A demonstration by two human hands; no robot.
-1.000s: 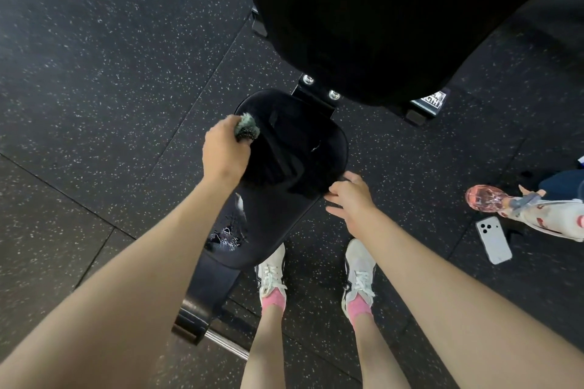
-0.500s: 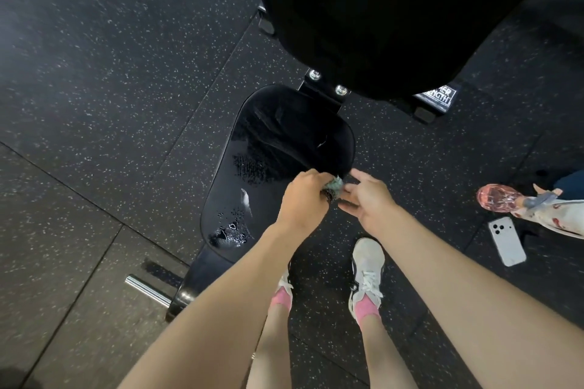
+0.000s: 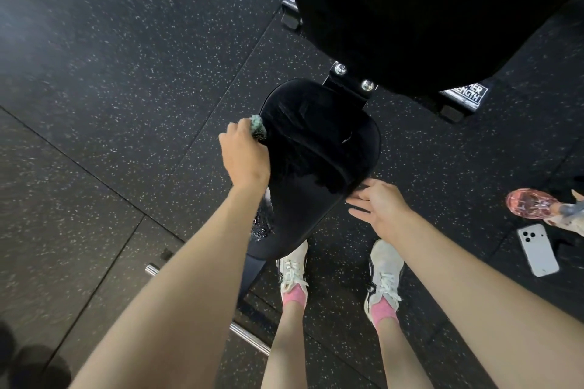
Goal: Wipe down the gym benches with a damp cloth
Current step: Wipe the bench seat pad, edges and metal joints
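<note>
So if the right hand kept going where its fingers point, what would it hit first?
Probably the black seat pad: the right hand points at its side edge from close by, though depth is unclear.

The rounded black vinyl seat pad point(image 3: 316, 151) of the bench is dark all over, except for a patch of whitish flecks point(image 3: 262, 224) near its front left edge. The broad black backrest pad point(image 3: 426, 9) is plain black. At the seat's left edge shows a crumpled teal-green fuzzy cloth point(image 3: 257, 126). The black rubber tile floor point(image 3: 126, 57) is sprinkled with fine white and grey specks. Two silver bolts point(image 3: 340, 69) stand out on black metal. A black frame label point(image 3: 464, 96) carries white letters. The lace-up trainers point(image 3: 292, 268) are white with dark trim, over pink socks point(image 3: 294, 294). The flat rectangular phone point(image 3: 537, 249) is white, and the see-through shoe point(image 3: 531, 207) near it is pink.
</note>
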